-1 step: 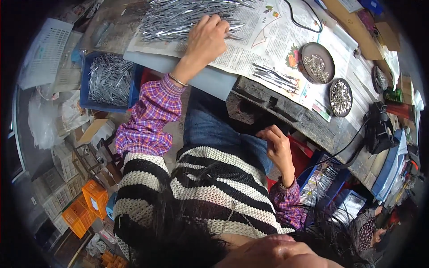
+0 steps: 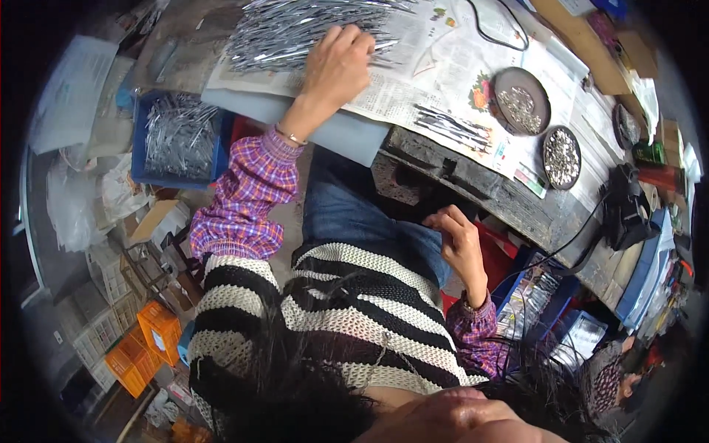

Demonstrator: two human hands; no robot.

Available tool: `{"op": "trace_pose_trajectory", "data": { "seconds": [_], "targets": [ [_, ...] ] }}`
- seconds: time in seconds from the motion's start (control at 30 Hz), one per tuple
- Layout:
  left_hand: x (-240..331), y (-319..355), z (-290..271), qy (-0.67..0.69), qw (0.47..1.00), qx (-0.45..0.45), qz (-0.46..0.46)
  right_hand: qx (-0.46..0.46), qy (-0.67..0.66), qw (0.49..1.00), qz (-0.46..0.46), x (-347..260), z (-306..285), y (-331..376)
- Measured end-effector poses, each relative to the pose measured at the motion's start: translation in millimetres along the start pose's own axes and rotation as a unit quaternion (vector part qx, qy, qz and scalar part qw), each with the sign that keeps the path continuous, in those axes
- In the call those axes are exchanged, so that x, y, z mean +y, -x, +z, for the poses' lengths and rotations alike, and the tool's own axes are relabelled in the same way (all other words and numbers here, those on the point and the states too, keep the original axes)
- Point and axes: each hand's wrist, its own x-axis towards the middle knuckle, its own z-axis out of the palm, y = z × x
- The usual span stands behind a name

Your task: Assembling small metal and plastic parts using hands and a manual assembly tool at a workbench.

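Observation:
My left hand (image 2: 338, 68) rests at the near right edge of a pile of long, thin silvery metal pieces (image 2: 295, 31) on newspaper (image 2: 402, 85). Its fingers are bent and closed downward, and the tips are hidden, so what they hold does not show. Over my lap, below the table edge, my right hand (image 2: 459, 238) is curled with fingers drawn together; anything in it is too small or hidden to make out. A row of slender dark pieces (image 2: 452, 127) lies on the newspaper to the right of my left hand.
Two dark dishes hold small silvery parts: a round one (image 2: 543, 88) and a smaller one (image 2: 578, 159). Blue bins of metal pieces stand left (image 2: 137, 166) and right (image 2: 569, 289). A black strapped device (image 2: 626, 210) and a cable (image 2: 484, 31) lie on the table. Orange crates (image 2: 133, 362) stand lower left.
The whole view has shifted very slightly. My left hand has turned a little at the pile's edge; my right hand stays in place.

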Motion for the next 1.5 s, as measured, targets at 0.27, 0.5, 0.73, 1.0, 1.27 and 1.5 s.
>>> {"op": "trace_pose_trajectory", "data": {
  "seconds": [0.27,0.5,0.73,1.0,1.27,1.5],
  "targets": [
    [81.2,-3.1,-47.2,0.459,0.877,-0.139,0.024,0.127,-0.238,0.962,-0.03,-5.8,-11.6,-6.8],
    [169.7,6.3,-35.2,0.598,0.757,-0.235,0.117,0.249,-0.316,0.915,-0.031,-14.4,-23.2,-1.0],
    [191.0,3.0,-22.5,0.584,0.745,-0.295,0.128,0.289,-0.445,0.847,0.036,-1.3,-21.2,15.5],
    [204.4,-2.1,-18.7,0.6,0.703,-0.372,0.086,0.293,-0.468,0.834,-0.011,9.0,-25.5,19.9],
    [159.8,-95.9,36.8,0.386,0.907,-0.156,0.057,0.248,-0.529,0.811,-0.02,12.4,-24.9,21.3],
    [121.4,-112.6,104.8,0.319,0.937,-0.13,0.059,0.207,-0.506,0.836,0.048,9.8,-22.7,24.0]
  ]
}}
